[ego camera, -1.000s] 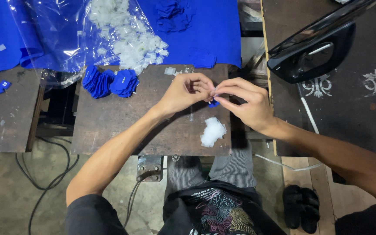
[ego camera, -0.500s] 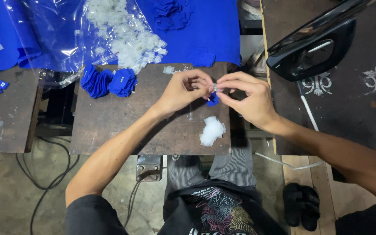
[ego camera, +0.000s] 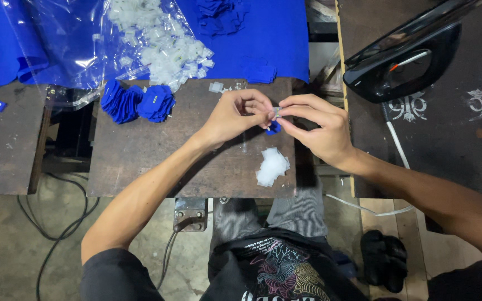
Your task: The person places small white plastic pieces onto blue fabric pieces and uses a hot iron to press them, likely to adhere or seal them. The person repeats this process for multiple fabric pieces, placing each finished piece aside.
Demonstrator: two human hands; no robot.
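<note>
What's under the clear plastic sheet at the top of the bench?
Under the clear plastic sheet: blue fabric and a heap of small translucent white pieces, partly spilling past its edge. Glare hides detail; whatever lies beneath the heap is covered.

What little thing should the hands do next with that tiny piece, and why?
Probably press the small pale tag onto the small blue fabric piece. Both the left hand and right hand pinch them together above the brown wooden table, with a pile of white tags just below and finished-looking blue stacks nearby.
</note>
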